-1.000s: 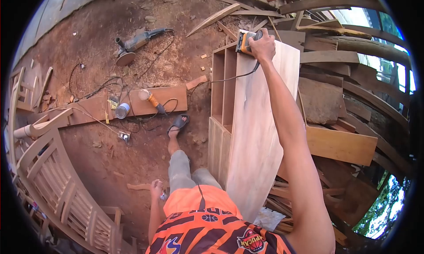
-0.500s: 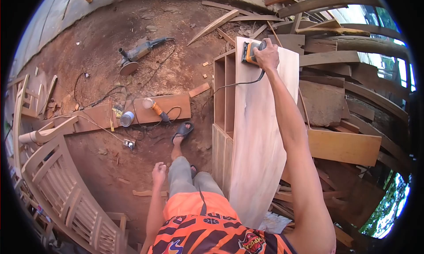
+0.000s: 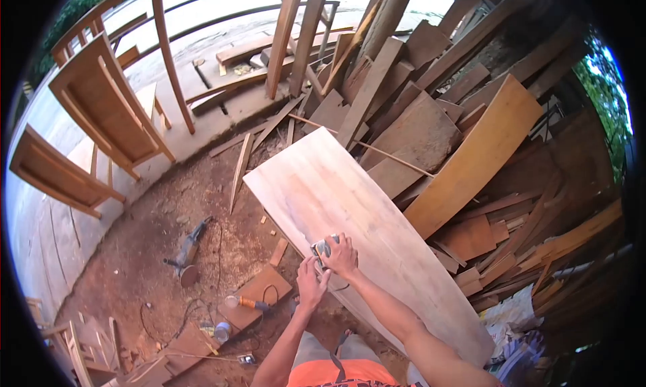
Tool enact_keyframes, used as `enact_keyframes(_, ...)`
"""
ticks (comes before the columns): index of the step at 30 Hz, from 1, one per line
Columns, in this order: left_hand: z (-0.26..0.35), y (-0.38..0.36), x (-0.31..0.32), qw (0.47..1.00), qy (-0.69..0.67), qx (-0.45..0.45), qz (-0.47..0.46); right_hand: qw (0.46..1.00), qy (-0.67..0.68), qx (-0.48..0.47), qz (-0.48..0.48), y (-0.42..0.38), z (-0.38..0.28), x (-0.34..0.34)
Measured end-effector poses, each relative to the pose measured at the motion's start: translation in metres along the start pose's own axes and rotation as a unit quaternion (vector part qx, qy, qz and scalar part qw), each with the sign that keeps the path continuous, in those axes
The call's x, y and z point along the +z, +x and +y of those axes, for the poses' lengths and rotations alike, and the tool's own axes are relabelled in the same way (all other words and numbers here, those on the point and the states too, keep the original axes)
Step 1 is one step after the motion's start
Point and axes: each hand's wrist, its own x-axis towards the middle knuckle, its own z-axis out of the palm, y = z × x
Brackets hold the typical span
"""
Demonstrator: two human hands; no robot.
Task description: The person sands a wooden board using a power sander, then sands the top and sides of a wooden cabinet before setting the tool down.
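Left hand [image 3: 311, 284] has risen from beside the knee to press the sander [image 3: 324, 246] | right hand [image 3: 341, 255] still grips it, now nearer, at the panel's [image 3: 350, 205] left edge | view tilted up toward stacked planks [image 3: 431, 118].

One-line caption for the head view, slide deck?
Both hands, right hand and left hand, grip a sander on a pale wooden panel.

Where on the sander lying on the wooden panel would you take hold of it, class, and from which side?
Grip the sander over its rounded top, coming from above: its flat base sits on the panel, so only the top is free. The right hand already covers it; the left hand touches its near edge.
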Motion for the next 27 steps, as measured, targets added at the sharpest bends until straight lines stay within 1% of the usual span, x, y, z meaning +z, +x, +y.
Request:
enact_keyframes(1, 0.021, 0.013, 0.013, 0.998, -0.010, 0.051, -0.020, 1.000, 0.005, 0.017, -0.013, -0.018, 0.011, -0.003)
enact_keyframes(2, 0.043, 0.022, 0.028, 0.994, -0.021, 0.099, -0.042, 1.000, 0.014, 0.026, 0.004, -0.029, 0.021, -0.003)
enact_keyframes(3, 0.060, 0.024, 0.046, 0.988, -0.011, 0.115, -0.101, 0.989, -0.143, -0.008, 0.045, -0.045, 0.035, 0.007)
enact_keyframes(4, 0.072, 0.019, 0.067, 0.978, 0.002, 0.127, -0.168, 0.952, -0.295, -0.034, 0.074, -0.066, 0.045, 0.015)
enact_keyframes(5, 0.084, 0.005, 0.087, 0.966, 0.056, 0.153, -0.203, 0.955, -0.284, -0.020, 0.086, -0.086, 0.056, 0.014)
enact_keyframes(7, 0.098, -0.025, 0.119, 0.926, 0.153, 0.207, -0.277, 0.984, -0.150, 0.033, 0.094, -0.121, 0.077, 0.000)
enact_keyframes(8, 0.103, -0.043, 0.130, 0.896, 0.195, 0.236, -0.320, 0.986, -0.122, 0.057, 0.099, -0.141, 0.088, -0.006)
enact_keyframes(10, 0.120, -0.080, 0.155, 0.902, 0.158, 0.247, -0.318, 0.984, -0.089, 0.110, 0.113, -0.180, 0.109, -0.018)
enact_keyframes(12, 0.130, -0.116, 0.176, 0.875, 0.160, 0.284, -0.358, 0.976, -0.081, 0.162, 0.125, -0.221, 0.131, -0.024)
enact_keyframes(16, 0.157, -0.188, 0.218, 0.840, 0.159, 0.293, -0.428, 0.955, -0.090, 0.249, 0.135, -0.307, 0.172, -0.027)
enact_keyframes(17, 0.161, -0.206, 0.229, 0.833, 0.148, 0.322, -0.425, 0.949, -0.093, 0.268, 0.137, -0.327, 0.185, -0.028)
enact_keyframes(18, 0.165, -0.223, 0.243, 0.822, 0.151, 0.328, -0.441, 0.943, -0.098, 0.286, 0.138, -0.348, 0.197, -0.029)
enact_keyframes(21, 0.187, -0.275, 0.274, 0.790, 0.150, 0.355, -0.477, 0.925, -0.111, 0.335, 0.139, -0.414, 0.232, -0.030)
enact_keyframes(27, 0.229, -0.392, 0.347, 0.752, 0.131, 0.387, -0.517, 0.896, -0.150, 0.398, 0.131, -0.520, 0.313, -0.041)
